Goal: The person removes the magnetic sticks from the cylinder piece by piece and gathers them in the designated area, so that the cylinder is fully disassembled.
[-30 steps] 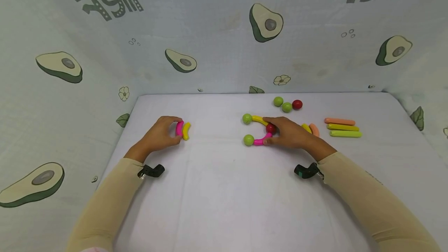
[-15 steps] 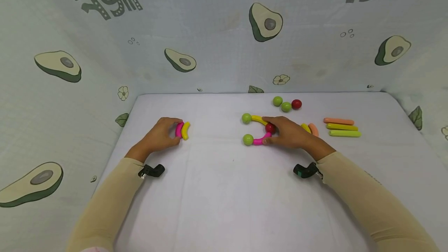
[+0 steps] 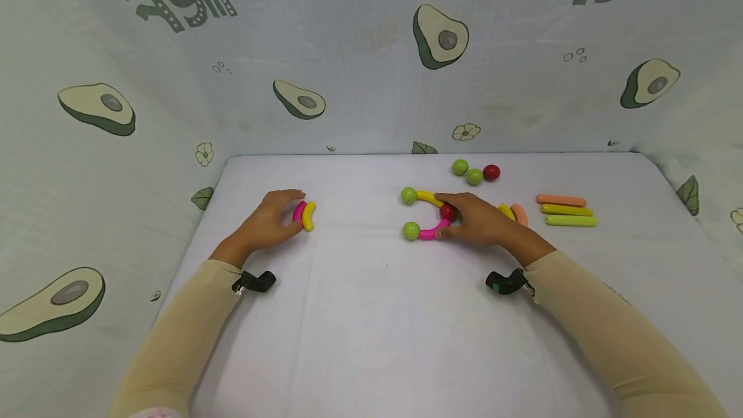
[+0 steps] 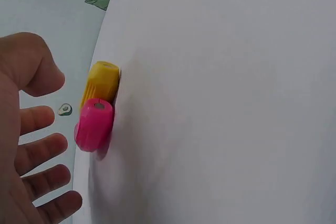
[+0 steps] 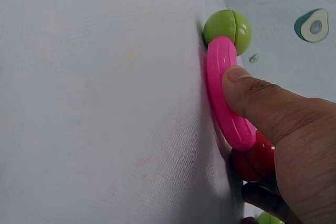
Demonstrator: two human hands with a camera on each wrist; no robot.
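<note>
On the left of the table, a short pink curved stick (image 3: 298,213) lies against a yellow curved stick (image 3: 309,217). My left hand (image 3: 264,219) is beside them with thumb and fingers spread; the left wrist view shows space between the fingers and the pink stick (image 4: 94,125). Right of centre is a C-shaped chain: a green ball (image 3: 409,195), a yellow curved stick (image 3: 428,197), a red ball (image 3: 447,212), a pink curved stick (image 3: 429,235) and another green ball (image 3: 411,231). My right hand (image 3: 478,221) holds it, thumb on the pink stick (image 5: 216,77), fingers at the yellow one.
Two green balls (image 3: 475,177) and a red ball (image 3: 491,173) sit near the back edge. Orange, yellow and green straight sticks (image 3: 565,210) lie at the right. A yellow and an orange curved stick (image 3: 520,215) show partly behind my right wrist. A white sheet (image 3: 360,315) covers the table.
My left fingers have come off the pink stick and spread. That stick has shifted slightly right, against the yellow one. The right hand and the chain have stayed put.
</note>
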